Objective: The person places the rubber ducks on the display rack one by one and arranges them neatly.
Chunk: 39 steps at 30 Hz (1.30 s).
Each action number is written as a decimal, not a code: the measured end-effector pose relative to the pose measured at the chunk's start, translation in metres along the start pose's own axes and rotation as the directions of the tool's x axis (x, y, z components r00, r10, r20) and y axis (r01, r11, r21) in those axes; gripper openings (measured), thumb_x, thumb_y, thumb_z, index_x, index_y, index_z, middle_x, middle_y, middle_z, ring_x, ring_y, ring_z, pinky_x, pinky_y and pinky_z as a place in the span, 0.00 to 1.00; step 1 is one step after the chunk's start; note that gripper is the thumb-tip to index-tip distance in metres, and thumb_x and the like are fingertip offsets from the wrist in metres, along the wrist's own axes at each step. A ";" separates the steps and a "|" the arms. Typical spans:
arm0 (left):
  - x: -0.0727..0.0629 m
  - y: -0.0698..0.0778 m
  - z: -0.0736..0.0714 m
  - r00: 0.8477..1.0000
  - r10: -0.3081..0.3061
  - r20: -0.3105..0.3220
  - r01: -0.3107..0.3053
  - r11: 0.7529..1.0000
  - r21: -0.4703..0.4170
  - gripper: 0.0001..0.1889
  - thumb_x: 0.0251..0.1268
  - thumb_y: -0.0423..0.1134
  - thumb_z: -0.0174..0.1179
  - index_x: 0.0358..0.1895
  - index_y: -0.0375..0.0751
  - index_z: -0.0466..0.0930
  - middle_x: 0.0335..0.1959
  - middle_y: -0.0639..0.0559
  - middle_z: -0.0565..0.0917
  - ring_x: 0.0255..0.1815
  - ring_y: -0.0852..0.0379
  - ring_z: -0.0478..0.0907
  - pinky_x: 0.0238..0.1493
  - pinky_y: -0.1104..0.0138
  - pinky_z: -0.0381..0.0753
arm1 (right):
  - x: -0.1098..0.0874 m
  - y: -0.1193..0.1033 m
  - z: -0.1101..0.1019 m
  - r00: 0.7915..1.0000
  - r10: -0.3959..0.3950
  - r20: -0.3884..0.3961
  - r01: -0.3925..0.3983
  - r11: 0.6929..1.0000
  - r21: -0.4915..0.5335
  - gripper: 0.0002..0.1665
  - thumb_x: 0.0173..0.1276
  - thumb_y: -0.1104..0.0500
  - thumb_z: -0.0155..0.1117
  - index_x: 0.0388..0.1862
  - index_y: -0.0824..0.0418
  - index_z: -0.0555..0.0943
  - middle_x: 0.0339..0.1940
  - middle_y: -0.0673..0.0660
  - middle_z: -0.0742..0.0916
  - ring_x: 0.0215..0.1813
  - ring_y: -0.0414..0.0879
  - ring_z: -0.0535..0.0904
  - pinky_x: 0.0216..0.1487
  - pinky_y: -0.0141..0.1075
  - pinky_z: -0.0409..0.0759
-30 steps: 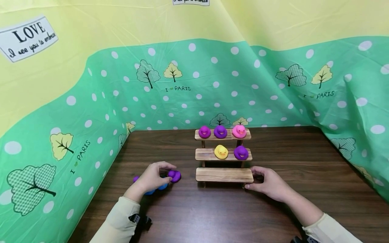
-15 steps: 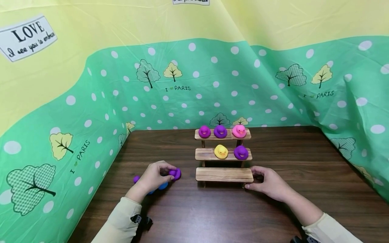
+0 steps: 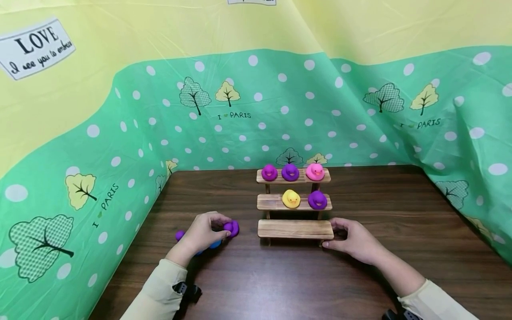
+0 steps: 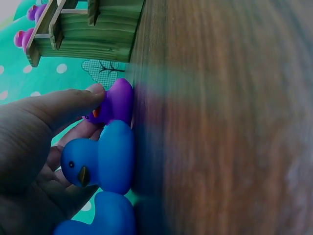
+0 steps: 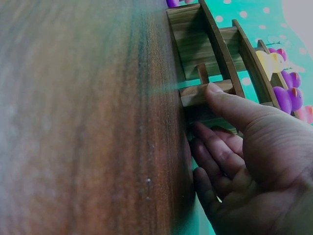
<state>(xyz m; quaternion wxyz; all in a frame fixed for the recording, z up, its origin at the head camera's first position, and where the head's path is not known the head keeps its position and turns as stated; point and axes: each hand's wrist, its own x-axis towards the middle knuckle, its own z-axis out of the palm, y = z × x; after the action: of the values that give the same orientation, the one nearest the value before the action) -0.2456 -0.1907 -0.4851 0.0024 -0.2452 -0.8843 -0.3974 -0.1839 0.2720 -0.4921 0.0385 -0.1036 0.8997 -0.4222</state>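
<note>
My left hand (image 3: pixel 205 233) pinches a purple rubber duck (image 3: pixel 232 228) by its head between thumb and fingers, low at the tabletop. In the left wrist view a blue rubber duck (image 4: pixel 115 156) sits right beside it, and a second blue duck (image 4: pixel 115 215) is partly cut off by the frame edge. My right hand (image 3: pixel 356 242) grips the right end of the lowest step of a three-step wooden display stand (image 3: pixel 295 229), thumb at the front leg and fingers behind. The upper two steps bear several rubber ducks, among them a yellow duck (image 3: pixel 291 199) and a pink duck (image 3: pixel 315 172).
Another purple duck (image 3: pixel 180 235) shows left of my left hand. The dark wooden table (image 3: pixel 264 284) reaches back to a green and yellow patterned cloth (image 3: pixel 256 120), which hangs behind and along both sides.
My left hand has closed its thumb and fingers on the purple duck, which has shifted slightly up and tilted. My right hand keeps its place on the stand.
</note>
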 end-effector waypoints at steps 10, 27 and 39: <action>0.001 0.002 0.002 0.999 -0.040 -0.010 0.040 0.999 0.019 0.13 0.59 0.36 0.79 0.46 0.45 0.91 0.41 0.55 0.88 0.43 0.58 0.87 0.50 0.59 0.87 | -0.001 0.001 -0.002 1.000 -0.012 -0.004 0.012 1.000 -0.005 0.33 0.58 0.47 0.84 0.57 0.60 0.83 0.48 0.50 0.89 0.53 0.47 0.84 0.53 0.37 0.82; 0.001 0.008 0.004 0.990 -0.054 -0.128 0.041 0.994 -0.099 0.13 0.60 0.30 0.77 0.48 0.42 0.91 0.42 0.54 0.87 0.47 0.54 0.89 0.52 0.61 0.88 | -0.001 0.003 -0.001 1.000 -0.003 0.001 0.003 1.000 0.002 0.35 0.59 0.46 0.84 0.59 0.61 0.83 0.49 0.51 0.89 0.53 0.48 0.84 0.53 0.37 0.82; 0.007 0.026 -0.001 0.959 -0.018 -0.284 -0.035 0.983 -0.178 0.15 0.60 0.34 0.78 0.50 0.43 0.91 0.43 0.50 0.86 0.43 0.51 0.89 0.47 0.58 0.89 | -0.001 0.002 0.000 1.000 -0.005 -0.001 0.005 1.000 0.004 0.34 0.59 0.46 0.84 0.58 0.60 0.83 0.49 0.50 0.89 0.53 0.47 0.84 0.52 0.37 0.82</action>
<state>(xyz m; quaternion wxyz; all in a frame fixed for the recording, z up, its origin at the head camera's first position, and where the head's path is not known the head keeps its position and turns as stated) -0.2411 -0.1737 -0.4648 0.1090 -0.1885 -0.8338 -0.5074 -0.1834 0.2736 -0.4939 0.0375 -0.1055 0.8987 -0.4240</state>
